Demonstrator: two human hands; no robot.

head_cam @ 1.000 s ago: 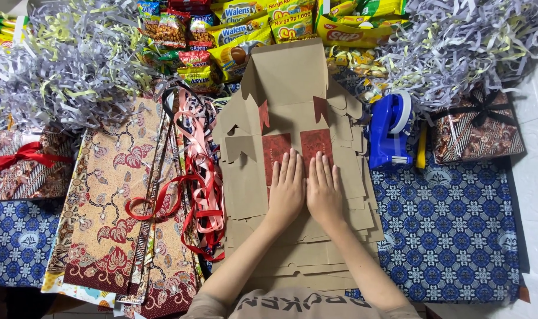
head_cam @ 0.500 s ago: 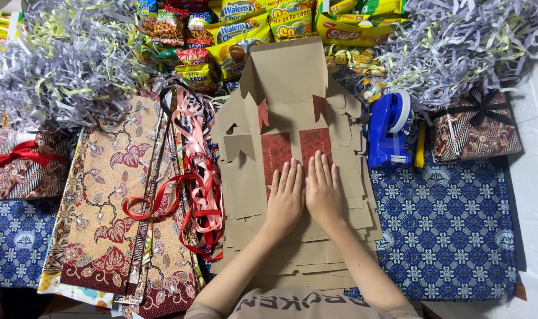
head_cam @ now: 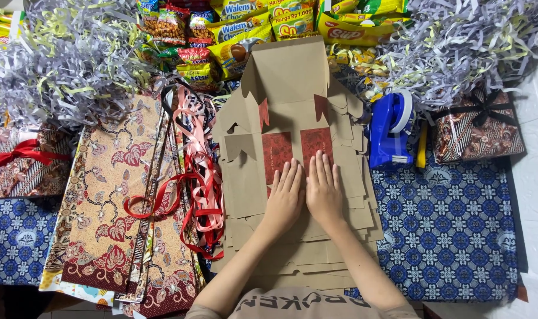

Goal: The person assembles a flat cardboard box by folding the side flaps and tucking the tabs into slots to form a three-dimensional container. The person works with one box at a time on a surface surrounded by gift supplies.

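Here, the landmark is the stack of flat brown cardboard boxes (head_cam: 292, 177) in the middle of the bench. Behind it, to both sides, lie heaps of shredded paper (head_cam: 56, 65), and if the stack is pushed, the strips may be dragged onto the cardboard. Left of the stack lie the patterned wrapping sheets (head_cam: 115, 195), overlapping each other; they look smooth and may slide. Under the right side of the stack is a blue patterned cloth (head_cam: 452, 224), which could wrinkle and let the stack shift.

Between the sheets and the stack lies a tangle of red and pink ribbons (head_cam: 198, 183), touching the stack's left edge; a flap could catch a loop. Just right of the stack stands a blue tape dispenser (head_cam: 390, 130), near enough to be knocked.

The left hand (head_cam: 285, 198) and right hand (head_cam: 323, 192) lie flat side by side on the top box, fingers stretched and close together, holding nothing. Uneven pressing may, I think, make the loose stack fan out more.
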